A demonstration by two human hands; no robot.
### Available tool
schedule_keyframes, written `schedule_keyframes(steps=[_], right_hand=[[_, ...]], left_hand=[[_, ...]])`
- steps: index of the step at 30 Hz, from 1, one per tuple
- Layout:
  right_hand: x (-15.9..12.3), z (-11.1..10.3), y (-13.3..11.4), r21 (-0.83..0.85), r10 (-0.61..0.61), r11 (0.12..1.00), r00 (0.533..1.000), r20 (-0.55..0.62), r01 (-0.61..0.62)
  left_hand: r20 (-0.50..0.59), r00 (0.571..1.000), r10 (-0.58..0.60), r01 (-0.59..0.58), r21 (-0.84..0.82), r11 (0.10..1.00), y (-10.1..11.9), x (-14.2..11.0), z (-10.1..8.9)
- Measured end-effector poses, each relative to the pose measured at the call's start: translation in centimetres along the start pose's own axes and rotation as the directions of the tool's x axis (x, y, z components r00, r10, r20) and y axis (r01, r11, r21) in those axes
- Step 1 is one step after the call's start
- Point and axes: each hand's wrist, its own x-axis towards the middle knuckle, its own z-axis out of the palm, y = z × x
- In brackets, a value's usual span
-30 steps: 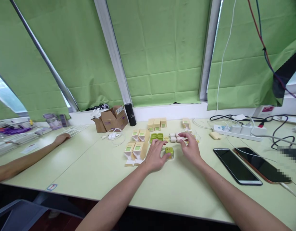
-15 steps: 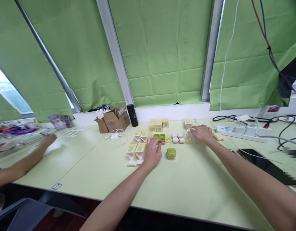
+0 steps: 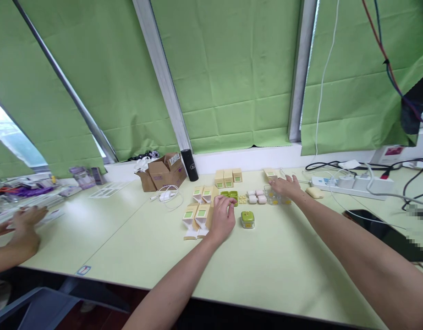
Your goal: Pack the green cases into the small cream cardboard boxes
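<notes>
My left hand point(image 3: 223, 214) rests on the table with fingers loosely bent and thumb apart, beside the green lids point(image 3: 233, 195); nothing shows in it. Several opened cream boxes point(image 3: 201, 213) with white flaps stand to its left. At the back right my right hand point(image 3: 286, 186) has its fingertips on a small cream box point(image 3: 270, 173), which looks tilted; the exact grip is partly hidden. Clear cups point(image 3: 273, 197) with yellow spots lie just below that hand. Between the hands are small yellow pieces point(image 3: 242, 199), whitish and pink pieces point(image 3: 257, 197), and a clear container with a green lid point(image 3: 247, 219).
Closed cream boxes point(image 3: 228, 178) stand near the wall, right of a black bottle point(image 3: 189, 165) and a cardboard carton point(image 3: 165, 172). A power strip point(image 3: 348, 185), cables and a dark phone point(image 3: 386, 234) occupy the right. Another person's hands point(image 3: 29, 220) work at the far left.
My right hand has shifted slightly at the small cream box, which now leans more. My left hand stays in place. The other person's hand has moved left and nearer.
</notes>
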Motion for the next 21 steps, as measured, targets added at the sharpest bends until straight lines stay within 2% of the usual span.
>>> schedule_keyframes(steps=[6, 8, 10, 13, 16, 18, 21], right_hand=[[-0.2, 0.2, -0.1, 0.006, 0.014, 1.0, 0.994, -0.106, -0.013], [-0.7, -0.1, -0.4, 0.001, 0.015, 1.0, 0.983, -0.181, -0.015], [-1.6, -0.5, -1.0, -0.017, -0.041, 0.999, 0.954, -0.296, 0.037], [-3.9, -1.5, -2.8, -0.03, -0.137, 0.99, 0.89, -0.436, 0.138], [-7.4, -2.5, -5.1, -0.046, -0.225, 0.971, 0.82, -0.526, 0.236], [-10.0, -2.9, -6.6, -0.066, -0.286, 0.949, 0.752, -0.594, 0.309], [-13.8, -3.0, -8.2, -0.088, -0.365, 0.899, 0.625, -0.69, 0.429]], left_hand=[[0.001, 1.0, 0.023, -0.023, -0.002, 1.0, 0.2, 0.1, 0.0], [-0.008, 1.0, 0.021, -0.021, -0.006, 1.0, 0.3, 0.1, 0.0], [-0.019, 1.0, 0.013, -0.013, -0.013, 1.0, 0.4, 0.1, 0.0], [-0.029, 1.0, 0.001, -0.001, -0.029, 1.0, 0.6, 0.2, 0.1], [-0.029, 0.999, -0.023, 0.021, -0.054, 0.998, 0.8, 0.4, 0.0], [-0.015, 0.999, -0.051, 0.05, -0.092, 0.994, 1.1, 0.7, -0.2], [0.018, 0.993, -0.113, 0.115, -0.207, 0.972, 1.7, 1.7, -0.6]])
